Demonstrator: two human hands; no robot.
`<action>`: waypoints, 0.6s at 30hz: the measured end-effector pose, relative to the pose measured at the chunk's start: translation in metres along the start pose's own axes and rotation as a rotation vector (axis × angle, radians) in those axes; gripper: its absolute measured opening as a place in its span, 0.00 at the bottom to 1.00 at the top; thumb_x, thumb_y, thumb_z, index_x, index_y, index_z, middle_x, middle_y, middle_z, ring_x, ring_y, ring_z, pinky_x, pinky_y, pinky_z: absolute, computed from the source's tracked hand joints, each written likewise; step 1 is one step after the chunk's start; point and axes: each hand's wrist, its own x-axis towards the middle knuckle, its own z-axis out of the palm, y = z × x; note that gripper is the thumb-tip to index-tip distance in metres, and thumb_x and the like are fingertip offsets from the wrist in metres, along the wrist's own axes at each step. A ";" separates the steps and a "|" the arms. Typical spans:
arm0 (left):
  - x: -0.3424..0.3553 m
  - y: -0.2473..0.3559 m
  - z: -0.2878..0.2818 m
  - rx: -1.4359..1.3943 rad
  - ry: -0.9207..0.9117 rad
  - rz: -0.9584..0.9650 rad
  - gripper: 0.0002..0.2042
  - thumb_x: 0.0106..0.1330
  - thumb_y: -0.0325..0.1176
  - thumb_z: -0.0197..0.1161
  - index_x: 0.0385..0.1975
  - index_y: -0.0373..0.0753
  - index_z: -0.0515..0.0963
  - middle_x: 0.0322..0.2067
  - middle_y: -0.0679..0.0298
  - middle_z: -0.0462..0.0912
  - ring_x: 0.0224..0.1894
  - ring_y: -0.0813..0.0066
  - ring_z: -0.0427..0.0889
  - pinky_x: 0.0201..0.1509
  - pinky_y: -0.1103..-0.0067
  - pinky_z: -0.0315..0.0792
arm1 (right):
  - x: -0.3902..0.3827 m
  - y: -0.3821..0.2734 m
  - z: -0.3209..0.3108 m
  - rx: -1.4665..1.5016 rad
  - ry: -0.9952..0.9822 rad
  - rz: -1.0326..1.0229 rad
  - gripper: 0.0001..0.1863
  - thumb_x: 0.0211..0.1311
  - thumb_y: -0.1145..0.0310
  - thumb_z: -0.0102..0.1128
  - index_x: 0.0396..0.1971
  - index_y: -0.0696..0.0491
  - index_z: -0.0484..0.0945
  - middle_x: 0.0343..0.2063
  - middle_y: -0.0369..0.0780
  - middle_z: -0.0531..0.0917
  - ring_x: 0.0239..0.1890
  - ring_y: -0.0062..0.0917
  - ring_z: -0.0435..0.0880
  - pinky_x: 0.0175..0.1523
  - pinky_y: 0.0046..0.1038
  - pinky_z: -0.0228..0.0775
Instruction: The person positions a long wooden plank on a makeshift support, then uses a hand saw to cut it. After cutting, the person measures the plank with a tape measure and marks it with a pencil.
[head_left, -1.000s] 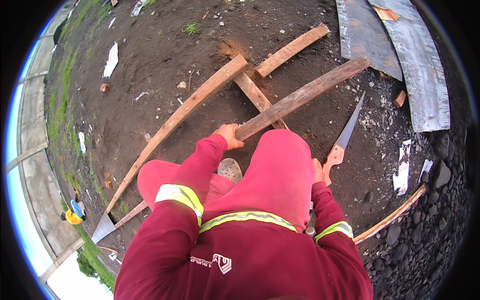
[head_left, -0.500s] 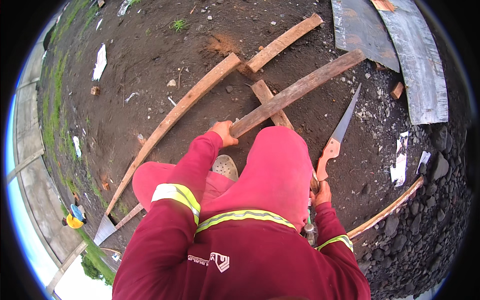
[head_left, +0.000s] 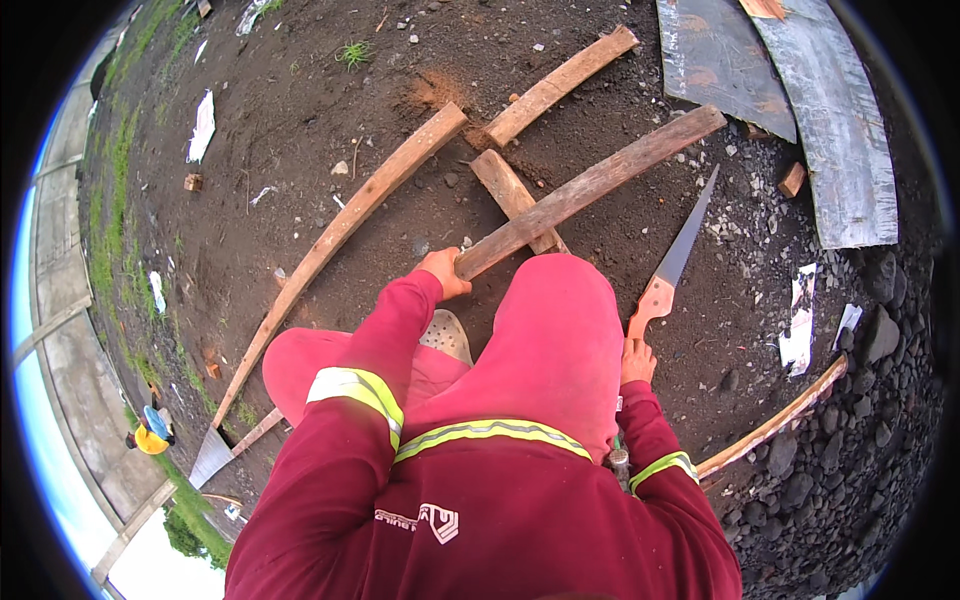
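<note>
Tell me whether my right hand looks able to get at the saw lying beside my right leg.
Yes, most likely: your right hand is at the lower end of the saw's handle, and nothing appears to lie across it.

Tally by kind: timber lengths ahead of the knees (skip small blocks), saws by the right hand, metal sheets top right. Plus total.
Timber lengths: 4
Saw: 1
Metal sheets: 2
Total: 7
</note>
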 end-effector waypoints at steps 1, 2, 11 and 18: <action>0.001 -0.001 -0.001 -0.018 -0.005 0.000 0.24 0.39 0.37 0.69 0.38 0.34 0.75 0.33 0.48 0.80 0.39 0.56 0.80 0.44 0.70 0.71 | 0.001 0.001 0.000 0.043 -0.019 -0.008 0.16 0.47 0.65 0.56 0.38 0.52 0.70 0.41 0.43 0.71 0.49 0.38 0.68 0.50 0.40 0.61; 0.001 -0.002 -0.003 -0.028 -0.006 -0.010 0.24 0.39 0.37 0.69 0.38 0.34 0.75 0.33 0.48 0.79 0.40 0.56 0.79 0.44 0.70 0.71 | 0.002 0.002 0.001 0.061 -0.022 0.006 0.15 0.48 0.66 0.55 0.38 0.52 0.70 0.42 0.43 0.71 0.49 0.38 0.68 0.50 0.41 0.62; 0.001 0.011 -0.008 0.098 -0.084 -0.115 0.32 0.41 0.42 0.69 0.48 0.35 0.69 0.42 0.48 0.77 0.47 0.55 0.76 0.52 0.70 0.69 | 0.006 0.020 0.007 0.230 -0.139 0.137 0.17 0.51 0.66 0.55 0.41 0.53 0.68 0.44 0.44 0.71 0.51 0.39 0.70 0.50 0.45 0.64; -0.002 0.009 -0.019 0.200 -0.177 -0.108 0.39 0.43 0.47 0.69 0.56 0.36 0.63 0.50 0.51 0.73 0.53 0.57 0.72 0.55 0.70 0.67 | 0.082 0.023 -0.028 0.512 0.213 0.478 0.35 0.40 0.53 0.70 0.45 0.57 0.65 0.43 0.50 0.74 0.48 0.41 0.74 0.52 0.38 0.66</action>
